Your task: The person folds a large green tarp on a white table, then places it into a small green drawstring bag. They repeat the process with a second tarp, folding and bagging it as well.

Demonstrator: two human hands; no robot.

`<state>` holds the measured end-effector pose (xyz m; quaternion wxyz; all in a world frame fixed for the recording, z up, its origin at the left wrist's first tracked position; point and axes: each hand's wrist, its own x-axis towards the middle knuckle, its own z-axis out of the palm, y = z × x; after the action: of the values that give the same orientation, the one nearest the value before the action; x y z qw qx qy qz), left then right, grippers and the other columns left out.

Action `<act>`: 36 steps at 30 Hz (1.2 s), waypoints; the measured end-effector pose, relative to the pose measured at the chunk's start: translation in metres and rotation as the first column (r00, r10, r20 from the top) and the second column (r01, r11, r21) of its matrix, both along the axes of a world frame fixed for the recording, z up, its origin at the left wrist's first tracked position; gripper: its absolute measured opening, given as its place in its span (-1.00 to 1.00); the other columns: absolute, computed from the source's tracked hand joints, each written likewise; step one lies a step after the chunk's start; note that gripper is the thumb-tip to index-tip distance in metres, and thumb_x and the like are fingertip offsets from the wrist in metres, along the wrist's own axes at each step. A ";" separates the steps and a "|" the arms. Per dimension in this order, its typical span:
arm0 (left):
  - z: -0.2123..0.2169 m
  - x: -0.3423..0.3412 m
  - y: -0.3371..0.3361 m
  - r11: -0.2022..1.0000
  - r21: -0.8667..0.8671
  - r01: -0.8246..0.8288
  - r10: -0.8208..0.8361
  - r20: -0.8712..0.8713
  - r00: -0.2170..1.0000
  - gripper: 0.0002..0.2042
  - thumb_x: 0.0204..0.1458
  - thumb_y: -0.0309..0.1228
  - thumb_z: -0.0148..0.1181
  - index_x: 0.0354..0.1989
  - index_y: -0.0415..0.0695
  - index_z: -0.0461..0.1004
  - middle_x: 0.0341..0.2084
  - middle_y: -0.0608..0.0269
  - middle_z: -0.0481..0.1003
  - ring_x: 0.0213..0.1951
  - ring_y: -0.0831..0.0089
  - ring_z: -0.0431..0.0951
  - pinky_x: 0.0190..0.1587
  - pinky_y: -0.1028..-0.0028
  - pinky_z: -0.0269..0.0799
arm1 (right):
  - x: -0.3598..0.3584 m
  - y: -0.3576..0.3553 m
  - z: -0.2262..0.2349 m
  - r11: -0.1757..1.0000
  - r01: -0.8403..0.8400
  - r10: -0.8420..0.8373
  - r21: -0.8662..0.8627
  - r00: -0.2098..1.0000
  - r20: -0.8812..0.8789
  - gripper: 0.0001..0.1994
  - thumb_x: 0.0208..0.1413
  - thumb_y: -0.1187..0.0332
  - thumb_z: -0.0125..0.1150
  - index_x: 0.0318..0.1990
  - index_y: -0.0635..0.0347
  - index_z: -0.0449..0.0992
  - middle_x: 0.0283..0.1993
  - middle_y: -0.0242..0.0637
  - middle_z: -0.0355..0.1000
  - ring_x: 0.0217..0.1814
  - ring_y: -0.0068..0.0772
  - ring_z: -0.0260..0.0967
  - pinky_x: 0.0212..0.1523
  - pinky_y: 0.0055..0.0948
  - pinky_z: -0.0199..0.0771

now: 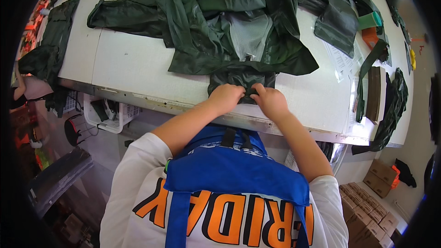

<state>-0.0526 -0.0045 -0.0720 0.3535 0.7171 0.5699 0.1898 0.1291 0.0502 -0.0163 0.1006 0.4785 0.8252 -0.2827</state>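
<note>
I have both hands at the near side of the white worktop (147, 76), bent over a dark green flap (241, 79) that reaches out from under the hem of a dark green jacket (197, 32). My left hand (228, 97) is curled, its fingertips drawn together and pinching the flap; my right hand (270, 103) faces it just beside, thumb and fingers closed on the same cloth, with a small gap between the two. The flap lies close to the worktop's front edge, right before my blue apron (239, 172). Beyond my hands the jacket spreads wide and rumpled, white mesh lining (250, 34) showing at its middle, one sleeve (128, 17) stretched to the left. Another dark green garment (57, 32) hangs over the worktop's left end. Over to the right lie more dark green pieces (339, 27), then a green roll (370, 20) with something orange (370, 37) just beside it. A white basket (108, 121) sits below the worktop on the left, and cardboard boxes (367, 209) are stacked at lower right.
</note>
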 end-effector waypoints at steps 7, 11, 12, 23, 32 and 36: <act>0.013 0.000 0.015 0.995 0.042 -0.088 0.091 -0.076 0.993 -0.77 -0.05 -0.40 0.19 -0.19 -0.15 0.43 -0.43 0.07 0.49 -0.28 0.05 0.49 -0.23 0.21 0.36 | 0.012 -0.008 -0.031 0.846 -0.232 0.408 0.481 0.861 -0.303 -0.64 -0.20 0.24 0.36 -0.21 0.16 0.51 -0.31 -0.29 0.46 -0.15 -0.24 0.39 -0.06 -0.28 0.35; 0.031 0.002 0.000 0.840 0.541 0.033 0.091 -0.200 0.976 -0.71 -0.10 -0.38 0.23 -0.17 -0.13 0.47 -0.36 0.32 0.45 -0.23 0.30 0.44 -0.12 0.35 0.32 | 0.015 0.020 -0.038 0.996 -0.051 0.078 0.067 0.850 -0.521 -0.72 -0.08 0.31 0.31 -0.20 0.23 0.53 -0.38 -0.14 0.49 -0.26 -0.14 0.43 -0.17 -0.28 0.41; 0.020 0.000 -0.002 0.857 0.515 0.037 0.058 -0.167 0.984 -0.72 -0.10 -0.39 0.23 -0.16 -0.14 0.47 -0.37 0.32 0.45 -0.23 0.30 0.44 -0.11 0.35 0.32 | 0.011 0.022 -0.033 0.997 0.001 -0.040 -0.076 0.854 -0.519 -0.73 -0.04 0.33 0.29 -0.18 0.24 0.53 -0.41 -0.11 0.49 -0.27 -0.12 0.44 -0.20 -0.28 0.42; -0.004 -0.007 0.025 0.932 0.363 0.015 0.046 -0.158 0.986 -0.82 -0.05 -0.42 0.09 -0.24 -0.11 0.45 -0.32 0.23 0.40 -0.18 0.18 0.44 -0.14 0.24 0.32 | 0.004 0.046 -0.033 0.973 0.111 0.009 0.201 0.856 -0.517 -0.65 -0.01 0.45 0.21 -0.03 0.28 0.42 -0.13 -0.05 0.40 -0.04 0.05 0.34 0.00 -0.20 0.36; 0.022 -0.008 0.023 0.961 0.257 0.102 -0.035 -0.253 0.967 -0.66 -0.16 -0.32 0.32 -0.18 -0.17 0.51 0.27 0.02 0.10 0.29 -0.06 0.06 0.21 0.09 0.11 | -0.018 0.064 -0.019 0.931 0.134 -0.090 0.340 0.986 -0.141 -0.81 -0.03 0.33 0.26 -0.27 0.17 0.47 -0.33 -0.13 0.46 -0.25 -0.05 0.45 -0.20 -0.19 0.42; 0.031 -0.011 0.029 0.953 0.286 0.100 -0.030 -0.239 0.971 -0.72 -0.15 -0.34 0.31 -0.24 -0.17 0.54 0.21 0.07 0.17 0.25 0.03 0.13 0.20 0.12 0.12 | -0.019 0.077 -0.018 0.941 0.278 -0.247 0.194 0.954 -0.167 -0.81 0.04 0.33 0.20 -0.21 0.15 0.45 -0.30 -0.09 0.50 -0.26 0.00 0.48 -0.27 -0.16 0.44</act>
<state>-0.0640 0.0241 -0.0415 0.1793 0.7976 0.5483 0.1762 0.1104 0.1268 -0.0346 -0.0490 0.5713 0.7847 -0.2355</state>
